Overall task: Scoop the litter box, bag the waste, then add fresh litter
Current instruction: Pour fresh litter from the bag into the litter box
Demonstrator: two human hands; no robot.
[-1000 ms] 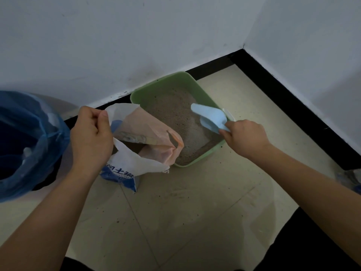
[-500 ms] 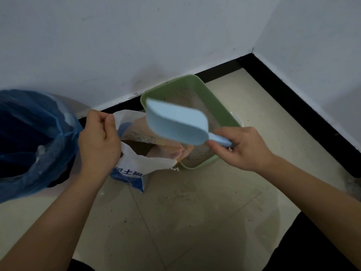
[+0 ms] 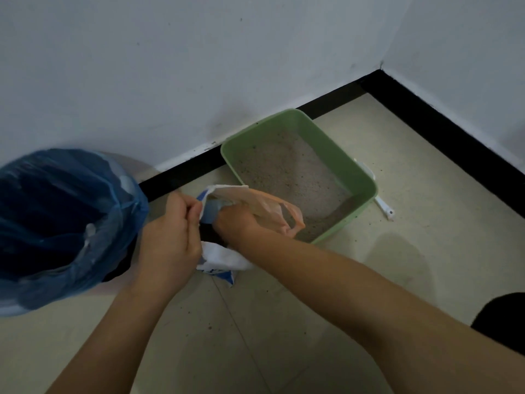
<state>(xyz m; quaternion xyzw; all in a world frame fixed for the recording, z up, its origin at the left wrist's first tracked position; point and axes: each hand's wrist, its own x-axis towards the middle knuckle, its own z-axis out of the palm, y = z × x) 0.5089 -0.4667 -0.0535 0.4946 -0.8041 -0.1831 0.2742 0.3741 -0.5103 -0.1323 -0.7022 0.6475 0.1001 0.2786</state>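
Pinching the litter bag [image 3: 218,258] rim with my left hand [image 3: 170,237], I plunge my right hand [image 3: 237,223], fist around the blue scoop [image 3: 211,211], inside at frame centre.

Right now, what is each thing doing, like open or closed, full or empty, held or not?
Litter bag: open, mouth held wide, standing on the floor.
Left hand: pinching the bag's edge.
Right hand: reaching inside the bag.
Blue scoop: mostly hidden inside the bag.
Litter box: uncovered, thin layer of litter.
Trash bin: open, lined with a blue bag.
White scoop: lying on the floor, untouched.
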